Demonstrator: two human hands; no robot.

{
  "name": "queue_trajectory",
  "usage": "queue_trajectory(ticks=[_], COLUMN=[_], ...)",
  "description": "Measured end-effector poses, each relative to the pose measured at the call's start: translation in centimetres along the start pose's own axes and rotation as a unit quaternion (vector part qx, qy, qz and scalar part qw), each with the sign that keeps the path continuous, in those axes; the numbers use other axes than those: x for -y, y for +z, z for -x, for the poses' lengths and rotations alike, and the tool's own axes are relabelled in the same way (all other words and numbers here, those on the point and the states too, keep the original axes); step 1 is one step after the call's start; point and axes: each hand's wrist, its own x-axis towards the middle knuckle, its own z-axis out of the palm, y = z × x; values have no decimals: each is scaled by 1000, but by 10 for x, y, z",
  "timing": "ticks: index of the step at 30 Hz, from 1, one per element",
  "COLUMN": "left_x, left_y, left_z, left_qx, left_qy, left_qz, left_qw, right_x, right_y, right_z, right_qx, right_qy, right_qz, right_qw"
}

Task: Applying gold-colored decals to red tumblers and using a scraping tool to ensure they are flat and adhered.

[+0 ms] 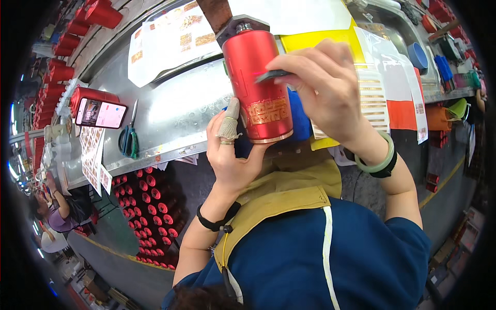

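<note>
A glossy red metal bottle [250,67] with a gold patterned decal [268,111] low on its side lies tilted before me. Its narrow neck meets a metal holder [242,26] at the far side of the bench. My left hand [235,150] is closed around the bottle's near end, the thumb under its base; a pale cloth wrap covers one finger. Over the bottle's right side, my right hand [328,88] pinches a thin dark tool [274,76] whose tip is at the red surface. Blur hides the tool's exact kind.
Decal sheets [170,44] lie at the far left and striped gold sheets [373,98] at the right. Green-handled scissors [128,139] and a lit phone [101,112] rest on the left of the metal bench [181,98]. Several red bottles [147,206] stand below; another person [57,212] sits far left.
</note>
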Motion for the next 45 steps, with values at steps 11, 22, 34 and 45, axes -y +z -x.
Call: queue_trajectory(ticks=[11,22,34,45], left_x=[9,8,-32,-31], left_y=[-3,-4,1,8], left_z=[0,-2,-13,-17], left_qx=[37,72,82,14], left_qy=[-6,-15,43,50], left_qz=[47,59,-124,-153], left_qw=[998,996,988,987], right_x=[1,21,12,8], right_y=[7,-1,-40,-20], right_z=[27,45,47,29], right_qx=[30,43,-63,-4], right_qy=[-33,-36,190,150], right_qz=[-31,-102,-196,-131], right_qw=[999,993,960,980])
